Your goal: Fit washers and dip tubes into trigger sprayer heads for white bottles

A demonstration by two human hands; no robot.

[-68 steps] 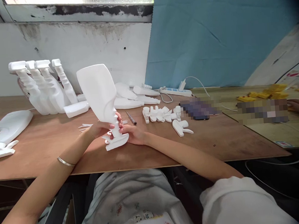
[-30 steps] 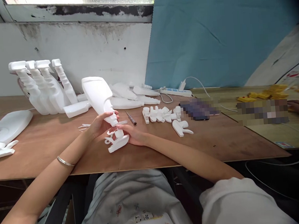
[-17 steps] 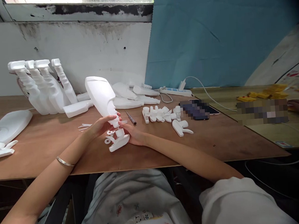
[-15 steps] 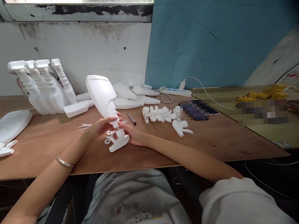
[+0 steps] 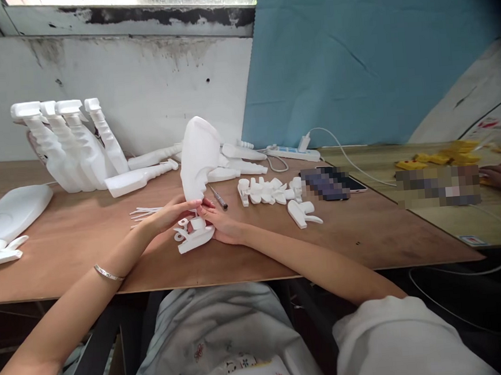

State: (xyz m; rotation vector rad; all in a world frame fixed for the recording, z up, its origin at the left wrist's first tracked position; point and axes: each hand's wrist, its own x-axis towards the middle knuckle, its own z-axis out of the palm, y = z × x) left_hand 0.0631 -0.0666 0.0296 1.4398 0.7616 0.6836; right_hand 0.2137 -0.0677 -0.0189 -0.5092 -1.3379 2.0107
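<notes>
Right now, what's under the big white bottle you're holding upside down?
A white trigger sprayer head lies on the wooden table under the white bottle, steadied by the right hand. The neck joint is hidden by fingers.

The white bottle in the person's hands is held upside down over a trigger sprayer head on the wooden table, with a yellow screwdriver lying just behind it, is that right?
Not quite: the head view shows the screwdriver is plain metal-coloured, not yellow. The rest holds: the left hand and right hand hold the white bottle inverted over the trigger sprayer head on the wooden table.

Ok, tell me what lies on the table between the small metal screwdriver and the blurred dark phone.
A heap of small white plastic trigger parts, shown in the head view.
</notes>
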